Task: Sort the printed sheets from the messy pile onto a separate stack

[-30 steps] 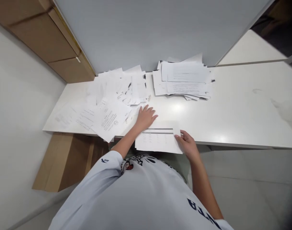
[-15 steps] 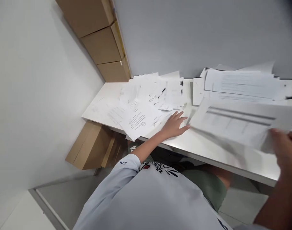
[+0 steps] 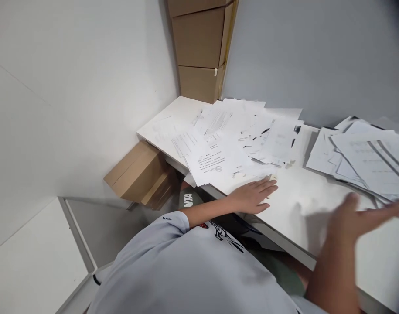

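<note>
My left hand (image 3: 254,195) hovers at or rests on the front of the white table (image 3: 294,209), palm down with fingers stretched out and nothing in it. Just beyond it lies a spread of loose printed sheets (image 3: 215,157), one with a round stamp, some hanging over the table's edge. On the right, my right hand (image 3: 352,218) is held over the table, slightly blurred, thumb apart from the outstretched fingers. Close to its fingertips is a second pile of papers (image 3: 346,152). A sheet with two dark bands (image 3: 387,159) lies on top of that pile.
Stacked cardboard boxes (image 3: 199,41) stand in the corner at the table's far left end. Another cardboard box (image 3: 134,170) sits lower, beside the table's left side. A grey wall (image 3: 310,56) rises behind the table, and a white wall (image 3: 88,87) closes the left.
My right hand has let go of the sheet with dark bands, which now lies on the right pile. My view has turned left. The left hand remains flat near the table's front.
</note>
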The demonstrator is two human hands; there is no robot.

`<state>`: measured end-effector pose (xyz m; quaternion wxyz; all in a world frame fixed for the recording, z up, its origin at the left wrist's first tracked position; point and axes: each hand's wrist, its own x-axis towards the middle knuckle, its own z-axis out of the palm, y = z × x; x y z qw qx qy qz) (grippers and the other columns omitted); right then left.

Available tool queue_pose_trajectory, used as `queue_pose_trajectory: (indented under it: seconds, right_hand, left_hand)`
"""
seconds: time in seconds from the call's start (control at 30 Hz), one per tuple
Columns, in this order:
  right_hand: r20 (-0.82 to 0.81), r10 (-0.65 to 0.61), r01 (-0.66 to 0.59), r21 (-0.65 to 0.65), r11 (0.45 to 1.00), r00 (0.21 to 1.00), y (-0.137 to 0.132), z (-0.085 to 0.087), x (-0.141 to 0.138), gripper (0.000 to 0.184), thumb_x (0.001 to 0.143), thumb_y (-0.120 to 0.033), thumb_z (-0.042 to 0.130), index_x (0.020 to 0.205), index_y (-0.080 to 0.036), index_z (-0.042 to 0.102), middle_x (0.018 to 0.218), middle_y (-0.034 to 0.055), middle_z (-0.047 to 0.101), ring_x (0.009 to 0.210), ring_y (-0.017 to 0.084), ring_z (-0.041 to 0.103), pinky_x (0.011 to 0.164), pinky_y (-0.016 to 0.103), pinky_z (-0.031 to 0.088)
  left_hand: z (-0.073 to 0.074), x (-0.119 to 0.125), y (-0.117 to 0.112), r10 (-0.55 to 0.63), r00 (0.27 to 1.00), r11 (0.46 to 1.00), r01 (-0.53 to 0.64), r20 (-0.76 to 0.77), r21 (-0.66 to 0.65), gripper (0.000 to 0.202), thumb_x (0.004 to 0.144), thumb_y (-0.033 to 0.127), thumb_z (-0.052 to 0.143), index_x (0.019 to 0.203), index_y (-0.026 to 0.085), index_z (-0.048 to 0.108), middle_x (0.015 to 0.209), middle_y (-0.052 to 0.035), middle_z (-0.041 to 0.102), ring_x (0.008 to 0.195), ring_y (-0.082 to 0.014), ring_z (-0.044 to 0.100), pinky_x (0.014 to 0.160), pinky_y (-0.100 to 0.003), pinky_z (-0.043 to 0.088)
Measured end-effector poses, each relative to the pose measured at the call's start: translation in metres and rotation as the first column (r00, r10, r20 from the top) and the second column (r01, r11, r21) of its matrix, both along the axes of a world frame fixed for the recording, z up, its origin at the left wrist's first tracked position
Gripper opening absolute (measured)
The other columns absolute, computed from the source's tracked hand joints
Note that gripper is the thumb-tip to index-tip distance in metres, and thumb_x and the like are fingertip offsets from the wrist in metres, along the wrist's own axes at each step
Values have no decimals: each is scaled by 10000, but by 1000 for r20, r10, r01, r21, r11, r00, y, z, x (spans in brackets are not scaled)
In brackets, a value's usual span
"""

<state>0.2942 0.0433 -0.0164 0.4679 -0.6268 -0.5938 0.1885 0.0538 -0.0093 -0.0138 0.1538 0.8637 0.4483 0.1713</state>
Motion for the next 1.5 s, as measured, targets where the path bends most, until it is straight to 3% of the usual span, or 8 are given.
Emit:
queue_pose_trajectory:
  seconds: [0.07,0.2,0.27,0.43,0.67,0.77,1.17,1.5]
  right_hand:
    - [-77,-94,75,-223,972,993,-32,-11,-36,837,875,-660,423,1552,-195,264,1533,247,342,1391,412,378,1102,620,338]
    - [80,342,-323,-188,928,936,-78,-16,-91,749,940,-603,355,1519,-128,320,1560,210,333,1457,359,296,1141,587,304]
    - [209,402,-370,-178,912,891,-90,-16,-104,744,945,-596,382,1512,-117,321,1574,230,291,1453,369,299,1124,578,322]
    - [305,309,-289,-108,951,901,-88,-13,-108,657,938,-551,468,1453,-152,383,1549,221,341,1378,351,413,1041,532,424]
    - [227,322,-309,-94,946,919,-65,-8,-110,635,931,-484,508,1462,-160,379,1557,197,338,1420,325,371,1066,503,434]
    - [280,445,-421,-145,895,850,-66,-8,-98,637,961,-448,456,1531,-209,299,1614,165,234,1474,320,277,1066,510,436]
    - [743,504,-624,-150,767,440,-44,15,-61,660,1002,-323,367,1593,-193,102,1551,145,372,1139,316,640,725,400,602]
    - [797,423,-620,-79,780,431,-45,9,-59,686,1003,-331,388,1592,-166,78,1502,195,433,1029,312,680,681,396,598]
  left_hand:
    - [0,0,-11,14,1000,999,-14,9,33,645,967,314,397,1515,-4,275,1635,-167,202,1539,-236,112,1259,-363,197]
    - [-3,-18,-38,-5,993,992,-10,120,123,487,966,271,394,1408,96,498,1516,-124,465,1485,-226,311,1218,-394,318]
    - [-6,-39,-52,34,979,979,-73,200,191,397,957,263,414,1282,156,617,1379,-102,611,1410,-222,443,1155,-409,415]
    - [-7,-114,-74,261,957,891,-290,128,349,384,923,227,477,1272,164,624,1362,-126,618,1397,-296,452,1112,-513,432]
    - [-1,-188,-84,403,895,909,-366,-191,202,515,933,164,446,1449,165,464,1505,-94,486,1465,-266,350,1202,-489,310]
    - [-2,-192,-84,427,885,896,-387,-187,217,529,900,69,403,1408,163,517,1470,-77,530,1449,-244,382,1200,-472,325]
    - [-1,-180,-74,371,919,919,-343,-133,195,463,927,114,405,1366,124,552,1448,-94,549,1413,-275,436,1173,-498,358]
    - [-7,-172,-72,270,954,948,-240,-127,209,427,963,143,407,1361,170,560,1422,-74,579,1405,-246,451,1158,-470,382]
